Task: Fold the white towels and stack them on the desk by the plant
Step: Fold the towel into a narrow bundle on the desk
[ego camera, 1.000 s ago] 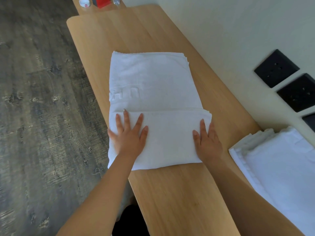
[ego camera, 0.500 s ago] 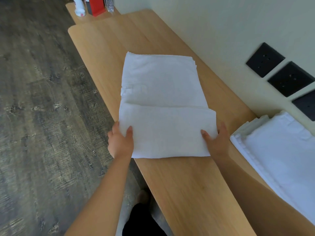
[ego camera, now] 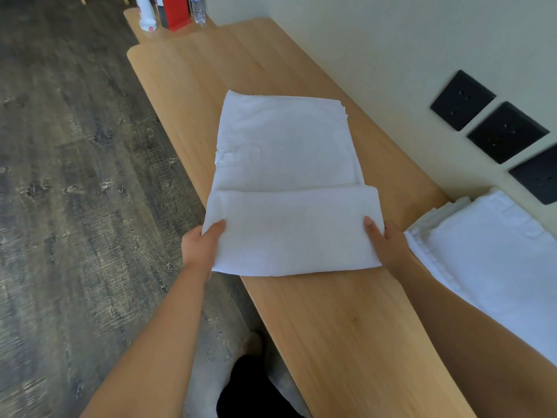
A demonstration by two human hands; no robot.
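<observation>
Right now a white terry towel (ego camera: 286,152), partly folded, lies on the middle of a long light-wood desk (ego camera: 346,327), its long axis running along the desk's length, away from the person and toward the desk's far end. Its near part is doubled over into a flap, with the fold at the end nearest the person; faint embossed lettering sits by the side toward the desk's floor-side edge. The near-left corner reaches just past that edge. The left hand (ego camera: 200,247) pinches this corner, thumb (ego camera: 215,227) on top, while the other fingers are tucked under the cloth and hidden. The right hand (ego camera: 388,245) pinches the near-right corner the same way, thumb (ego camera: 370,224) on top. On the desk's wall side, beside the right hand, rests a stack of folded white towels (ego camera: 497,260). At the desk's far end stand a white bottle (ego camera: 146,13), a red box (ego camera: 176,10) and a clear plastic bottle (ego camera: 197,9); what they hold cannot be told. Black square wall sockets (ego camera: 462,99) sit above the desk, and dark wood floor (ego camera: 75,176) lies beside it.
</observation>
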